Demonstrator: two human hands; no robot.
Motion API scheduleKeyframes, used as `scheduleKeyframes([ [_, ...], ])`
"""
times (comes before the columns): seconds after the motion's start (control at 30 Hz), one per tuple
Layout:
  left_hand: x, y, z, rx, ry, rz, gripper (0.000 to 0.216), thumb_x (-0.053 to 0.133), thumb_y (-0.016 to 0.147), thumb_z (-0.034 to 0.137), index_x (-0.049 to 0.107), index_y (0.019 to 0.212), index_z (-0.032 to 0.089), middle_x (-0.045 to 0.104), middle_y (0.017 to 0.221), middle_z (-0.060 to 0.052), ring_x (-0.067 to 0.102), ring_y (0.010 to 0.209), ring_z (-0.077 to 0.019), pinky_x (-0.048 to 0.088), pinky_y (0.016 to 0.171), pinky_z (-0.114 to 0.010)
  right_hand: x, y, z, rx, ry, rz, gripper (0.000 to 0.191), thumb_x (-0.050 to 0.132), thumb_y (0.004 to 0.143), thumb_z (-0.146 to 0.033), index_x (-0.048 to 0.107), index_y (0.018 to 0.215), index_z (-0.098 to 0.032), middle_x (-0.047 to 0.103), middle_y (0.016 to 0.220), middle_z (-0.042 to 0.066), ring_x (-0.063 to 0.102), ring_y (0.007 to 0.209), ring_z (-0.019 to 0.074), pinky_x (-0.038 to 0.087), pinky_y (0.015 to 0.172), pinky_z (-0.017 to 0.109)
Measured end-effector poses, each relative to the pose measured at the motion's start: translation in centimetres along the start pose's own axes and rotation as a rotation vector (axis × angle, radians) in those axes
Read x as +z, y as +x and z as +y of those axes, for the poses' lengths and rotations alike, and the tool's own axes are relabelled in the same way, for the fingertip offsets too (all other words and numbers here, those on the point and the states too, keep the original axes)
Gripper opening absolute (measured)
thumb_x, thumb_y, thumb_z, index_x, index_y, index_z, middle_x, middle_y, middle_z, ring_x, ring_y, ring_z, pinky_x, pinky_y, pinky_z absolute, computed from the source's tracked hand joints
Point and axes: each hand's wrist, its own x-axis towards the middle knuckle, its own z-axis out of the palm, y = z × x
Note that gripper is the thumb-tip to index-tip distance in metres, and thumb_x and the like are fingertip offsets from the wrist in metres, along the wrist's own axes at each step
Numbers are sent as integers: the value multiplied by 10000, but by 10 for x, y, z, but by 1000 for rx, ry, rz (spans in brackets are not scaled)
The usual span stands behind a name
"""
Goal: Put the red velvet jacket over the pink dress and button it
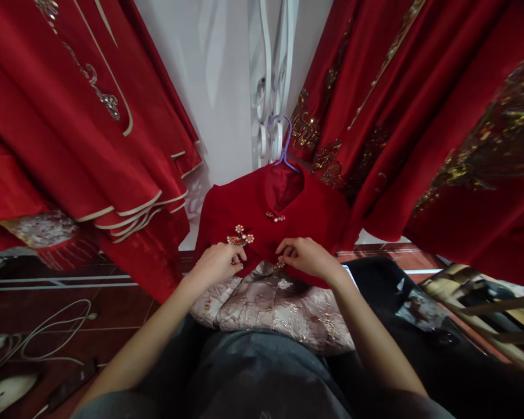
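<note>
A red jacket [227, 203] on a purple hanger [284, 148] lies spread over my lap, its collar facing away from me. On its left front sits a brooch [240, 237] of pearl flowers with a fan shape, and a smaller beaded fastening [275, 216] closes the neck. My left hand [220, 262] is curled at the lower front, just below the brooch, fingers closed on the cloth. With bent fingers my right hand [305, 256] pinches the other front edge, beside another beaded ornament [279, 265]. Pale pink brocade fabric [283, 308] shows below the jacket; the fingertips are partly hidden.
Long red garments [126, 151] with cream piping hang at left, and red garments with gold embroidery [498, 134] hang at right. A white scrolled metal stand [266, 87] rises ahead. White cables [48, 337] lie on the floor; a black bag [384, 291] is at right.
</note>
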Motion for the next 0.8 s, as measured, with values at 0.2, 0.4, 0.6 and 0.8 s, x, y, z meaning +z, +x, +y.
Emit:
scheduleKeyframes([
  [0.2,25,-8,-6,38,379,-72,324,552,743,126,676,1019,242,715,790,-58,672,700,-241,416,601,-279,15,9,6,50,-178,-24,164,766,663,-259,671,794,-235,701,815,3,628,723,164,347,550,235],
  [0.4,29,-10,-10,166,480,-56,187,474,854,178,632,951,200,679,962,-88,659,816,-215,402,597,-251,24,15,12,2,-63,-36,144,741,686,-183,633,774,-215,685,751,-8,625,692,137,367,564,213],
  [0.6,31,-13,-6,71,326,67,159,489,856,221,638,913,227,687,911,-38,659,729,-188,409,594,-247,38,19,13,-20,24,-71,231,737,661,-100,616,836,-191,662,692,-12,631,647,128,411,572,199],
  [0.8,38,-12,-6,-139,27,157,97,575,752,185,659,789,217,715,710,-13,686,692,-193,446,602,-241,57,19,-13,-175,387,-67,166,688,734,-146,610,877,-180,675,750,0,654,707,129,496,650,218],
])
